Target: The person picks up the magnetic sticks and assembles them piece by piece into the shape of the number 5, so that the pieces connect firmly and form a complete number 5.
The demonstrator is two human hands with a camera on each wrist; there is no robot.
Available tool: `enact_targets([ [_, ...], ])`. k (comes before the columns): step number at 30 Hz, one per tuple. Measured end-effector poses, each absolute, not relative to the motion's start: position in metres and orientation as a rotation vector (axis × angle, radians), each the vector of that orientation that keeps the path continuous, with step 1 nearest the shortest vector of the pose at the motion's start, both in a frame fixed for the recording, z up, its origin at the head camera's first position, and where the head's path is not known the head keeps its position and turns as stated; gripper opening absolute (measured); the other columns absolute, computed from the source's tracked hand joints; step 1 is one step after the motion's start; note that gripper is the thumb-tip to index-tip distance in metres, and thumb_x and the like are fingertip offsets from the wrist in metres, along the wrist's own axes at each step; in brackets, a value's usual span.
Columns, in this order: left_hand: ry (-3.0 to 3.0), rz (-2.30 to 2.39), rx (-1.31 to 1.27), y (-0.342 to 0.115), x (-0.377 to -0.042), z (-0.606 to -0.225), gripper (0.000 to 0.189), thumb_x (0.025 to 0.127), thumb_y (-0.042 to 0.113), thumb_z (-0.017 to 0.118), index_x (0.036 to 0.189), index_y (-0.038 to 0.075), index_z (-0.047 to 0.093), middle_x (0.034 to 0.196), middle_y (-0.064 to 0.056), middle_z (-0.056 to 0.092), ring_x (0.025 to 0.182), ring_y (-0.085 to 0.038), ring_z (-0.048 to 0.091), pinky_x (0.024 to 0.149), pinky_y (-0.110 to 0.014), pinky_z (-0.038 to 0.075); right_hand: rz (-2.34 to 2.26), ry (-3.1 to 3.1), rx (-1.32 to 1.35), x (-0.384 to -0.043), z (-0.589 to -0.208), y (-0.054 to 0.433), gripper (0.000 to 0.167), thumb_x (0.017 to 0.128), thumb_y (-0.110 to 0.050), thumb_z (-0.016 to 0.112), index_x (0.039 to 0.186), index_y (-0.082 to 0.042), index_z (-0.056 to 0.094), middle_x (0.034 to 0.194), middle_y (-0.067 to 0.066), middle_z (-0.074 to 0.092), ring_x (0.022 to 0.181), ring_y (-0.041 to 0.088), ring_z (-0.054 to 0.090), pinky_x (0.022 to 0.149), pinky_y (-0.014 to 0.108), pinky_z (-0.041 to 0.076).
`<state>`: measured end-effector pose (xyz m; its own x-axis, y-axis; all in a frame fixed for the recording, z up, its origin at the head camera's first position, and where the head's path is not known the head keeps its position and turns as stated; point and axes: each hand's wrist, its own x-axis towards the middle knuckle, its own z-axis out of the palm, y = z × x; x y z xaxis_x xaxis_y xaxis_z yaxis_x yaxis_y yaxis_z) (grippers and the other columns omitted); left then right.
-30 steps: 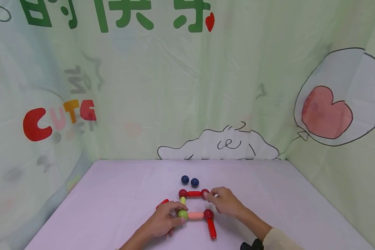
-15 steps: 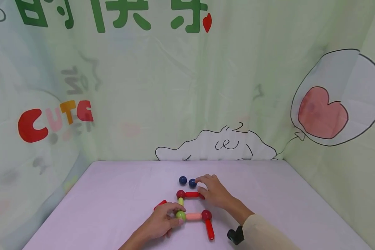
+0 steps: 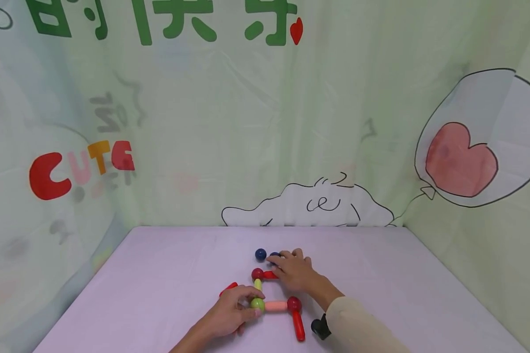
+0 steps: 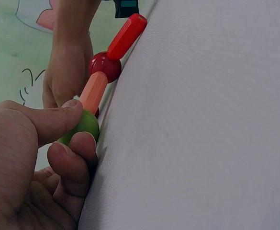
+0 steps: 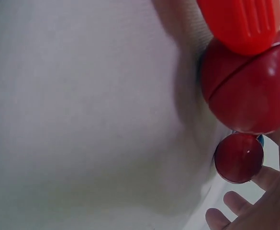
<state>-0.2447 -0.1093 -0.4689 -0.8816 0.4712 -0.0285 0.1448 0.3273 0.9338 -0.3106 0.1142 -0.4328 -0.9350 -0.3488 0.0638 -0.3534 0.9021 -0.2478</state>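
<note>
My left hand (image 3: 229,311) pinches a green ball (image 4: 86,125) between thumb and fingers at the near left corner of a ball-and-rod frame. From that ball a pink rod (image 3: 276,306) runs to a red ball (image 3: 294,304), which has a red rod (image 3: 299,327) pointing towards me. A yellow-green rod (image 3: 258,283) leads back to another red ball (image 3: 257,274) and a far red rod (image 3: 269,275). My right hand (image 3: 298,274) reaches over the far right corner, covering it in the head view. Its spread fingers overlap the right blue ball (image 3: 274,254).
Another blue ball (image 3: 260,254) lies just left of the partly covered one. A loose red rod (image 3: 228,288) shows behind my left hand. The pale table (image 3: 181,264) meets a printed curtain (image 3: 181,147) at the back. A black device (image 3: 320,327) sits by the right sleeve.
My right hand has left the far right red ball and moved away from me and left, to the blue balls. The left hand stays on the green ball.
</note>
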Motion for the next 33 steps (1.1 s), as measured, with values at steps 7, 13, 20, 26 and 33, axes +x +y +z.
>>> enact_targets([
  [7,2.315,1.562,0.540,-0.109,-0.245,-0.469,0.028,0.092,0.019,0.076,0.118,0.025,0.070,0.106,-0.002,0.061,0.046,-0.016,0.053,0.046,-0.025,0.045,0.434,-3.083,0.458,-0.312,-0.432,0.114,0.037,0.100,-0.035,0.061,0.137,-0.029,0.063,0.127,0.010,0.061,0.116,0.033,0.047,0.090,0.054,0.044],
  [13,2.312,1.565,0.532,-0.108,-0.245,-0.471,0.028,0.092,0.018,0.076,0.119,0.024,0.070,0.106,-0.003,0.061,0.046,-0.016,0.053,0.046,-0.025,0.045,0.484,-3.089,0.432,-0.311,-0.433,0.117,0.036,0.100,-0.036,0.060,0.136,-0.029,0.063,0.127,0.011,0.061,0.114,0.033,0.046,0.090,0.055,0.044],
  [20,2.308,1.560,0.520,-0.108,-0.244,-0.470,0.029,0.091,0.018,0.076,0.119,0.025,0.070,0.106,-0.004,0.060,0.046,-0.017,0.053,0.047,-0.026,0.046,0.517,-2.973,0.446,-0.311,-0.433,0.121,0.029,0.098,-0.029,0.066,0.126,-0.028,0.065,0.117,0.009,0.061,0.114,0.033,0.048,0.090,0.053,0.046],
  [26,2.318,1.542,0.495,-0.107,-0.244,-0.469,0.030,0.091,0.019,0.076,0.119,0.027,0.070,0.107,-0.003,0.060,0.047,-0.018,0.053,0.048,-0.027,0.046,0.526,-2.891,0.411,-0.308,-0.431,0.126,0.026,0.092,-0.025,0.074,0.116,-0.027,0.066,0.115,0.010,0.060,0.114,0.035,0.050,0.091,0.055,0.048],
  [33,2.321,1.552,0.511,-0.107,-0.244,-0.469,0.029,0.091,0.018,0.076,0.119,0.025,0.070,0.106,-0.004,0.060,0.047,-0.017,0.053,0.046,-0.026,0.045,0.629,-2.753,0.420,-0.303,-0.428,0.134,0.020,0.092,-0.013,0.075,0.103,-0.020,0.059,0.094,0.002,0.056,0.103,0.028,0.049,0.085,0.045,0.046],
])
